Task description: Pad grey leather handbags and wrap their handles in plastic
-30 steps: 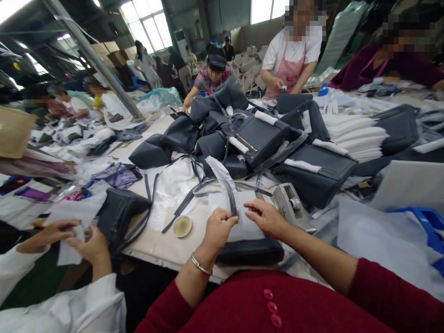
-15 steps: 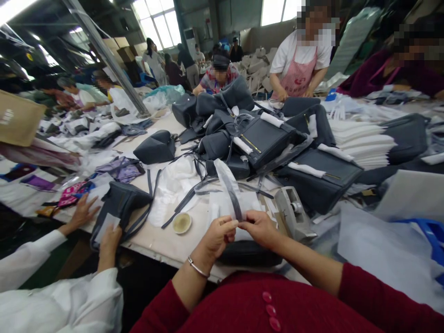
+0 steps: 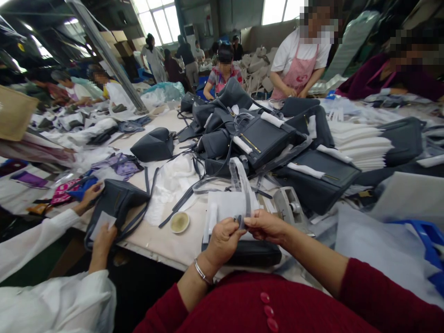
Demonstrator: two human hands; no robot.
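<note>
A dark bag strap point(image 3: 246, 196), partly covered in pale see-through film, rises in a loop from between my two hands. My left hand point(image 3: 222, 241) is closed on the strap's dark lower end. Close beside it, my right hand point(image 3: 266, 225) pinches the film-wrapped part between thumb and fingers. Under both hands a dark bag point(image 3: 256, 255) lies at the table's front edge, with a white sheet point(image 3: 222, 201) over its upper part. My hands hide some of the sheet and the strap's ends.
A small round dish point(image 3: 179, 223) stands left of my hands, a grey tape dispenser point(image 3: 288, 203) to the right. Dark bags point(image 3: 267, 136) are heaped behind. At left a co-worker's hands point(image 3: 104, 238) handle another bag point(image 3: 118, 199). White sheets point(image 3: 364, 138) are stacked at right.
The strap's film-covered part now bends over in a loop where it stood up as a single strip. My left hand has turned into a tighter grip; the co-worker's far hand has lifted slightly.
</note>
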